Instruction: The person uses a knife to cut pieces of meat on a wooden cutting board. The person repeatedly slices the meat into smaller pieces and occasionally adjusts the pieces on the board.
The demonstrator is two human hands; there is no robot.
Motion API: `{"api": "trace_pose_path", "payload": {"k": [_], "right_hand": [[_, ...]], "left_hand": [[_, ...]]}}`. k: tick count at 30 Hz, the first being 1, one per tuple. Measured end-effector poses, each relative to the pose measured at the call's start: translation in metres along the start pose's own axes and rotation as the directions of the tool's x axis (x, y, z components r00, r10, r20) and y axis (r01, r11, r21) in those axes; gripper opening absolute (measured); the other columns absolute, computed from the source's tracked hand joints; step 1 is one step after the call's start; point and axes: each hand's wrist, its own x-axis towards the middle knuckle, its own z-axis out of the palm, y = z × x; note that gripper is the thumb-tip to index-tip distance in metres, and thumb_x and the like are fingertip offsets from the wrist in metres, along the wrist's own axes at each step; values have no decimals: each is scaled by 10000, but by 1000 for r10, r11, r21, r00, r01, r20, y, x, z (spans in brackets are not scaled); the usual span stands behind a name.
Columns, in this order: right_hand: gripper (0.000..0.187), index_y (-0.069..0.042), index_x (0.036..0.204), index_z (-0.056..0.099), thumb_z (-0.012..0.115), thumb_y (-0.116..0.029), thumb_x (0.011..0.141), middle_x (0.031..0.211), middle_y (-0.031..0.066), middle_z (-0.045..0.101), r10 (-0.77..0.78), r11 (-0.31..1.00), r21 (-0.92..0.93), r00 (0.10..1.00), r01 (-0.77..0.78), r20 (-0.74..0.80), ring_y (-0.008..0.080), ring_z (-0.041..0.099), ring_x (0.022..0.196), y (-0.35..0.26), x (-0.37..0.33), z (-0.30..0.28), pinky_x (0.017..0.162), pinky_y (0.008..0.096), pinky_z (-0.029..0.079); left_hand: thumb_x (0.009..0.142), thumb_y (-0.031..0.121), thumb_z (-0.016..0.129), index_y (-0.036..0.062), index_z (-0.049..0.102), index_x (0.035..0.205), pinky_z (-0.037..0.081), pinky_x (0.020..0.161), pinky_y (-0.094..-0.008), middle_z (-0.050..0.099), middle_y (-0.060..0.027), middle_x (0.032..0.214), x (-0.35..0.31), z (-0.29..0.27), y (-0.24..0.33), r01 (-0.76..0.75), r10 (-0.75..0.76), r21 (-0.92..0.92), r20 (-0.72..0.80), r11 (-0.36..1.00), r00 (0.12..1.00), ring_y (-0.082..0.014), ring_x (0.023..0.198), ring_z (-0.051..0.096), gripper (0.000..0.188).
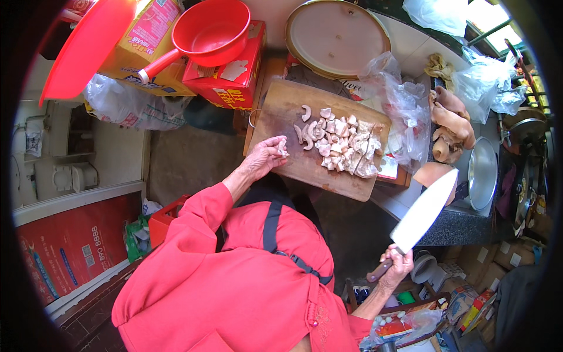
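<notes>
A wooden cutting board (278, 108) lies in front of me, with many small pale chunks of meat (337, 141) heaped on its middle and right side. Some curved strips lie at the heap's left end. Over the board's left edge, my left hand (264, 157) pinches a small pale piece of meat (282, 146) between its fingertips. Off to the right, away from the board, my right hand (397, 267) grips the dark handle of a wide kitchen knife (425, 211). Its bright blade points up and to the right, beside the counter edge.
Behind the board stand a red box (249, 61) with a red dipper (211, 32) on it and a large round lid (337, 40). Larger meat pieces (450, 126), a clear plastic bag (404, 111) and a metal basin (482, 176) sit on the counter at right.
</notes>
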Motion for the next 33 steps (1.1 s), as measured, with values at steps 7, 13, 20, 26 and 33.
{"api": "trace_pose_path", "payload": {"k": [7, 13, 20, 26, 33], "right_hand": [[116, 20, 864, 603, 566, -1, 756, 659, 37, 579, 177, 972, -205, 938, -119, 298, 85, 514, 489, 22, -19, 19, 451, 211, 415], [118, 18, 863, 601, 556, -3, 756, 679, 32, 587, 199, 965, -222, 937, -136, 288, 76, 513, 504, 31, -29, 15, 461, 211, 415], [124, 5, 875, 609, 560, 13, 761, 667, 14, 571, 229, 962, -197, 947, -186, 223, 61, 509, 529, 40, -39, 12, 472, 209, 416], [142, 11, 883, 611, 540, 21, 760, 679, 15, 575, 274, 953, -197, 932, -230, 239, 59, 511, 542, 46, -51, 46, 480, 215, 430], [139, 14, 874, 612, 531, 9, 762, 685, 18, 584, 387, 914, -266, 858, -307, 338, 61, 518, 567, 60, -58, 107, 516, 213, 423]], "left_hand": [[766, 113, 689, 53, 562, 1200, 484, 727, -302, 551, -80, 955, 44, 26, -15, -370, 524, 774, 58, 514, 850, -178, 809, 576, 456], [704, 194, 751, 119, 608, 1157, 464, 809, -376, 503, -128, 993, 59, 55, -35, -230, 695, 972, 201, -53, 690, -282, 919, 532, 481], [756, 174, 689, 131, 623, 1061, 474, 805, -427, 508, -165, 1028, 67, 45, -25, -346, 528, 884, 465, -314, 710, -354, 970, 531, 315], [788, -5, 611, 72, 616, 1020, 499, 783, -344, 500, -173, 1109, 58, -4, -8, -567, 566, 815, 525, -119, 636, -298, 976, 561, 244], [806, -40, 535, -1, 597, 1066, 468, 655, -245, 561, -115, 1055, 58, -24, 17, -210, 230, 565, 35, 798, 973, -121, 772, 551, 270]]}}
